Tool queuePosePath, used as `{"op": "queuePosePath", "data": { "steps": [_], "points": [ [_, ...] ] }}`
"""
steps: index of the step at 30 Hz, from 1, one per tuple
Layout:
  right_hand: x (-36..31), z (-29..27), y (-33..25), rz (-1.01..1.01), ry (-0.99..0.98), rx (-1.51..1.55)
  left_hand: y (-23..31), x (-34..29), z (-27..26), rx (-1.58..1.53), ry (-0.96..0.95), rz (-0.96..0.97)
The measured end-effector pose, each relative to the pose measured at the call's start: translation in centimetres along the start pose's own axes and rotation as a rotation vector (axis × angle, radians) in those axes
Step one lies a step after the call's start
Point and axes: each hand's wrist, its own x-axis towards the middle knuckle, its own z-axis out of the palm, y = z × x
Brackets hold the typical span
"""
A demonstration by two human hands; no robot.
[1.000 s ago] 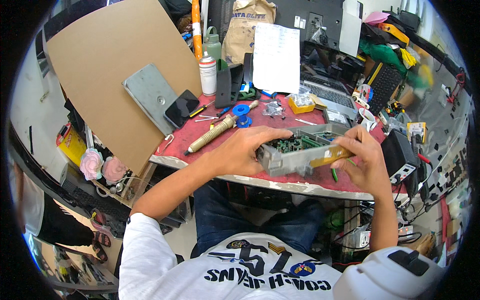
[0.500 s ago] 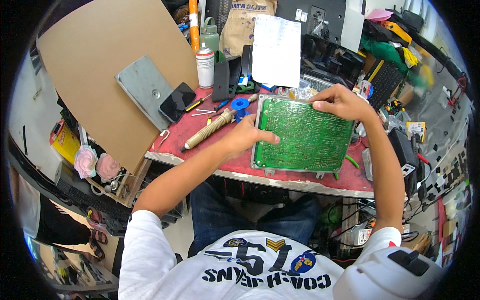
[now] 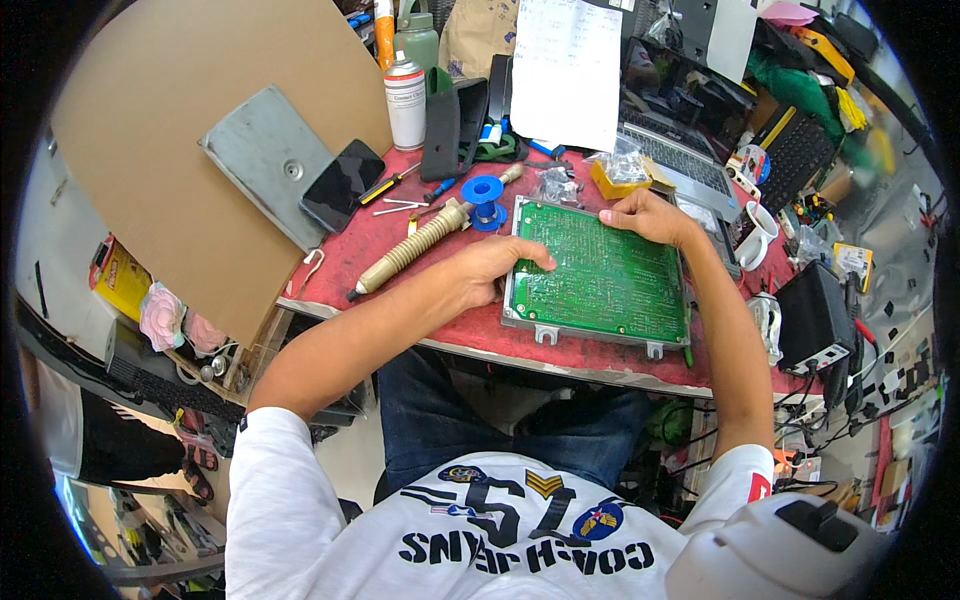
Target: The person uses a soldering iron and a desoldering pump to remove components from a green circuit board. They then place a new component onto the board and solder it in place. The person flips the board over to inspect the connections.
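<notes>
A green circuit board [image 3: 605, 275] sits in a shallow metal housing with mounting tabs along its near edge. I hold it above the front of the red-topped bench. My left hand [image 3: 497, 268] grips the left side, thumb over the board's face and fingers hidden beneath. On the far right edge, my right hand [image 3: 648, 216] is closed with its thumb on top; its other fingers are partly out of sight. Left of the board stand a blue spool [image 3: 488, 208] and a ribbed beige tool [image 3: 415, 245] with a dark tip.
Farther left lie a screwdriver [image 3: 383, 186], a black phone [image 3: 343, 192] and a grey metal cover [image 3: 258, 165] against cardboard [image 3: 160, 110]. A spray can [image 3: 406, 110] stands behind. A laptop [image 3: 680, 165], a white mug [image 3: 761, 238] and a black box [image 3: 815, 325] line the right.
The board has tipped flatter, its far edge coming down, with both hands still on it. The right hand has come lower and left. A yellow box and the mug now show behind it.
</notes>
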Motion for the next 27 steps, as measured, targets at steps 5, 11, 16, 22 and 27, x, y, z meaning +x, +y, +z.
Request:
{"op": "queuePosePath", "data": {
  "steps": [5, 11, 16, 22, 27],
  "points": [
    [0.0, 0.0, 0.1, 0.0, -0.007, -0.004, 0.4, -0.7, 0.5, 0.009, 0.02, -0.007],
    [-0.1, 0.3, 0.0, -0.006, 0.007, 0.021, 0.4, -0.5, 0.5, -0.038, 0.017, -0.016],
    [-0.6, 0.6, 0.6, -0.021, 0.037, 0.046, 0.4, -1.2, 0.8, 0.166, 0.074, 0.023],
    [-1.0, 1.4, 1.2, -0.025, 0.059, 0.075, 2.6, -3.7, -0.3, 1.208, 0.289, 0.279],
    [-0.2, 1.2, 4.3, -0.168, 0.134, -0.147, 2.3, -3.1, 0.2, 1.37, 0.156, 0.885]
  ]
}}
